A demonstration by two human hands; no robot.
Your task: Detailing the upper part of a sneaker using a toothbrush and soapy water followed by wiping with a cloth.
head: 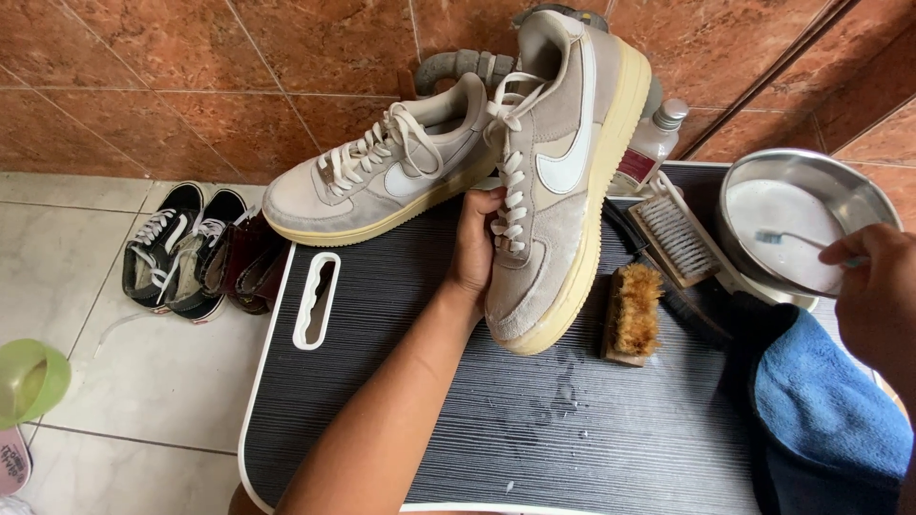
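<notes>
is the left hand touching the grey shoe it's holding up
Touching. The head view shows the left hand wrapped around the laced side of the upright grey shoe, fingers pressed against the suede beside the laces, with no gap.

bottle half hidden behind shoe, cloth cropped

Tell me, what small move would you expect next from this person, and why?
Probably lifting the small brush out of the metal bowl toward the grey shoe. The right hand holds the brush's handle with its bristles in the milky liquid, while the left hand holds the shoe tilted on its side.
</notes>
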